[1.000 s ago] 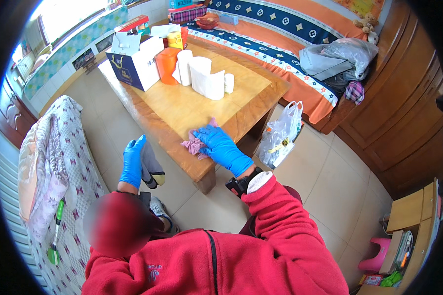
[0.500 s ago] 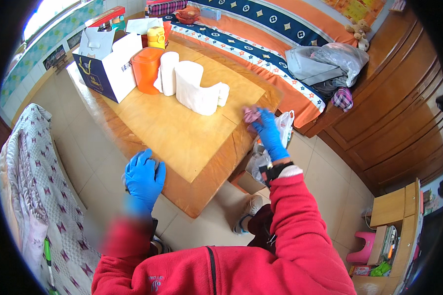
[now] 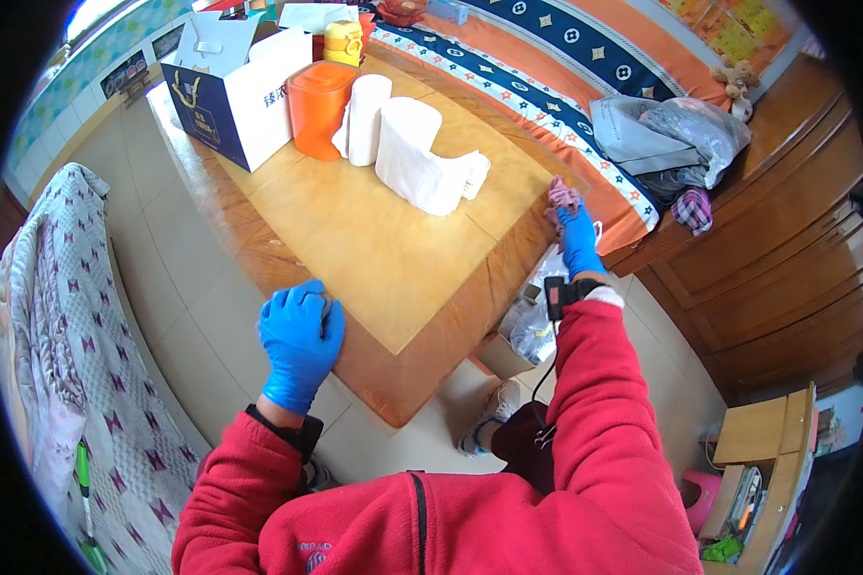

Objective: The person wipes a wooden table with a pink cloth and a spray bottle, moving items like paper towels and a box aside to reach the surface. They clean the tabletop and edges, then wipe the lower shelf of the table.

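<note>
**Crumpled mauve cloth (image 3: pixel 564 196) at the right edge of a glossy brown wooden table (image 3: pixel 379 379)**

At the bottom of the frame spreads a red fleece jacket (image 3: pixel 369 522), soft and matte, with a dark zip down the front. Left of it lies a white quilted cover (image 3: pixel 115 412) with small dark purple bow shapes. Smooth beige floor tiles (image 3: pixel 168 287) show between cover and table.

Just left of centre, the left hand (image 3: pixel 300 337), in a thin blue glove, bends its fingers over the table's near left edge. A little dark grey shows beside the thumb; whether the fingers grip it cannot be told. The table has a strongly grained, shiny border around a paler, tan rectangular panel, its near corner pointing down the frame.

Right of centre, the right hand (image 3: pixel 578 240), also blue-gloved, has its fingers closed on the mauve cloth, which bunches in folds beyond the fingertips. A crinkled clear plastic bag (image 3: pixel 534 331) sits below it.

Towards the upper left stand a partly unwound white roll (image 3: pixel 408 153), a slimmer white roll (image 3: pixel 369 120), a smooth orange plastic container (image 3: pixel 324 113) and an open white-and-navy cardboard box (image 3: pixel 276 110).

Beyond, orange seat fabric (image 3: pixel 612 196) with patterned navy bands crosses the upper right, beside panelled brown wooden doors (image 3: pixel 772 264).
</note>
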The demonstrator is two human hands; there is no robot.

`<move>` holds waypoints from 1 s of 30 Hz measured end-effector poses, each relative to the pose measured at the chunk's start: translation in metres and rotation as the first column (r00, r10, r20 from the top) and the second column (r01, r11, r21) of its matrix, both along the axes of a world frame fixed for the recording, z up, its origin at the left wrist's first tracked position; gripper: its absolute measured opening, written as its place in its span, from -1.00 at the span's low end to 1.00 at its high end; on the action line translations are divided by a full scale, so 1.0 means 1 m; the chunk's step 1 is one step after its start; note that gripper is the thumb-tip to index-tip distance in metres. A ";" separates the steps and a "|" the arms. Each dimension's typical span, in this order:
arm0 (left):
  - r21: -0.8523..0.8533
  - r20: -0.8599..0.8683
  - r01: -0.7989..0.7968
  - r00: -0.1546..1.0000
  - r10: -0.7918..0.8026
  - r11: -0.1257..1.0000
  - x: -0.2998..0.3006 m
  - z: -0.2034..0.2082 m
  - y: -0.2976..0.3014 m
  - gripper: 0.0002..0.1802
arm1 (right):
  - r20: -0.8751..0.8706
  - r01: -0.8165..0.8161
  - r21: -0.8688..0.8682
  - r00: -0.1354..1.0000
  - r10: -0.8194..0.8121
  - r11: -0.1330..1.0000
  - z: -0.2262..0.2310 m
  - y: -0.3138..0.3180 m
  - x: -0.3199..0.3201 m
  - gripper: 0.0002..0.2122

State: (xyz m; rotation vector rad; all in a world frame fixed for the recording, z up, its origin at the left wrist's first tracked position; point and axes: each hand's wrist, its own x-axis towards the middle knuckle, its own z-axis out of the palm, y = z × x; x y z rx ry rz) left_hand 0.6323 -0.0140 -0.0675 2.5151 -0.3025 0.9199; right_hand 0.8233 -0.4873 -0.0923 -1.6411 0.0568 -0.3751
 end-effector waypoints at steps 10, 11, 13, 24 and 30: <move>-0.337 -0.014 -0.009 1.000 0.005 0.942 -0.007 0.005 0.013 -0.77 | -0.183 -0.120 0.204 0.970 0.159 0.972 0.012 0.159 -0.190 -0.38; -0.494 -0.026 0.008 0.999 -0.024 0.870 -0.007 0.007 0.023 -0.76 | -0.124 -0.222 -0.252 0.973 0.196 0.942 0.021 0.172 -0.213 -0.39; -0.861 -0.056 -0.067 0.998 0.036 0.504 0.000 0.016 0.056 -0.75 | -0.086 -0.288 -0.762 0.933 0.351 0.579 0.044 0.197 -0.228 -0.36; -0.997 -0.025 -0.009 0.977 0.213 -0.073 0.003 0.039 0.137 -0.78 | -0.348 -0.609 -0.789 0.558 0.754 0.086 0.059 0.326 -0.091 -0.47; -0.991 0.015 0.044 0.977 0.215 -0.130 0.010 0.051 0.145 -0.78 | -0.227 -0.483 -0.853 0.685 0.692 0.199 0.037 0.445 0.023 -0.54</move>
